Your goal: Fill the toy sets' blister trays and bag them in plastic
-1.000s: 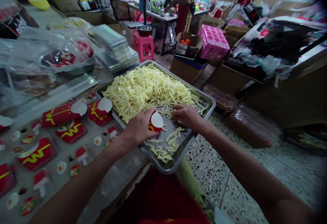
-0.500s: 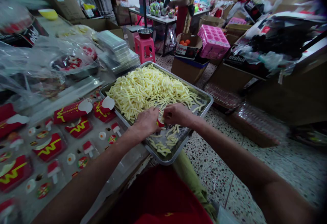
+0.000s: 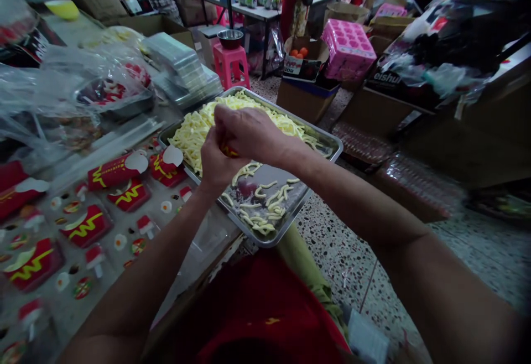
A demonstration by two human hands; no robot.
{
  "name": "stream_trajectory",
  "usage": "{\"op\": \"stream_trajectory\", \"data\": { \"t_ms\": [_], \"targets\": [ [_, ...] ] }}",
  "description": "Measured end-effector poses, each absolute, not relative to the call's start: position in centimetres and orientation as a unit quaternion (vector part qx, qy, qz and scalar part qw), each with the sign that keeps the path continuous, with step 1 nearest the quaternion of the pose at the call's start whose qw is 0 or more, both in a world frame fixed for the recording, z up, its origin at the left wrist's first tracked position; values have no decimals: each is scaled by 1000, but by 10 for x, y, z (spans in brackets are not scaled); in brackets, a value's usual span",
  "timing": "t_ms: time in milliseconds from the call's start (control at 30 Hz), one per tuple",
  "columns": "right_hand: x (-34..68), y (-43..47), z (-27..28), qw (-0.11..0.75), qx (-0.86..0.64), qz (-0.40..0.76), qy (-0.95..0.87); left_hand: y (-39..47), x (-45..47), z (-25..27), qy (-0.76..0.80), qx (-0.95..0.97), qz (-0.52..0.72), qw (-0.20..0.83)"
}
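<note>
My left hand (image 3: 214, 159) is wrapped round a small red and yellow fries carton (image 3: 229, 150), mostly hidden by my fingers. Over its top my right hand (image 3: 253, 131) is closed, the fingertips out of sight against the carton. Both hands are above a metal tray (image 3: 286, 237), which bears a heap of pale yellow toy fries (image 3: 193, 131). Several loose fries (image 3: 276, 203) lie scattered in the near part of the tray.
Left of the tray, clear packs hold flat red cartons (image 3: 128, 193) and small toy food pieces. Stacked clear plastic packs (image 3: 178, 68) stand behind. A pink stool (image 3: 231, 65) bears a metal bowl (image 3: 230, 37). Boxes (image 3: 307, 98) line the right side. Another person (image 3: 302, 4) stands at the back.
Both hands have risen and moved left and away from me, from the tray's near part to over the heap. The carton has gone with them. The view has shifted slightly.
</note>
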State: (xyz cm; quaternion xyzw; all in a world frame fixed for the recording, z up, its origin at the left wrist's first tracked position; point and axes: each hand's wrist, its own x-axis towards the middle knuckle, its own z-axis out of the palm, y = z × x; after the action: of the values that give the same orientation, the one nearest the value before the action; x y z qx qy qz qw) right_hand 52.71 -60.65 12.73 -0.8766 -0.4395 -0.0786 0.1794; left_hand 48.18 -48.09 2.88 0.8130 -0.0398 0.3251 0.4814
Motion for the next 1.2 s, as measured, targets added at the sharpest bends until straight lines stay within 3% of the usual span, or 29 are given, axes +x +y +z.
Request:
{"op": "stream_trajectory", "data": {
  "t_ms": [67, 233, 300, 400, 567, 667, 767, 933, 1200],
  "targets": [
    [526, -610, 124, 219, -850, -30, -478, -479, 479, 18, -40, 808, 319, 494],
    [525, -647, 96, 452, -769, 38, -450, -479, 472, 2, -82, 803, 242, 538],
    [522, -670, 84, 481, -781, 31, -397, -480, 470, 1, -91, 801, 200, 557],
    [516, -705, 68, 387, -827, 54, -403, -476, 469, 3, -59, 815, 174, 549],
    [511, -730, 46, 52, -840, 173, -511, -461, 458, 6, -15, 834, 170, 524],
    [515, -728, 39, -16, -852, 170, -495, -453, 447, 9, -8, 838, 178, 516],
    [520, -730, 35, -6, -865, 132, -484, -449, 437, 11, -11, 844, 182, 505],
    [511, -729, 29, 114, -824, 110, -544, -448, 427, 11, -11, 870, 173, 461],
    [501, -716, 16, 160, -805, 125, -557, -449, 409, 19, -35, 901, 157, 402]
  ]
}}
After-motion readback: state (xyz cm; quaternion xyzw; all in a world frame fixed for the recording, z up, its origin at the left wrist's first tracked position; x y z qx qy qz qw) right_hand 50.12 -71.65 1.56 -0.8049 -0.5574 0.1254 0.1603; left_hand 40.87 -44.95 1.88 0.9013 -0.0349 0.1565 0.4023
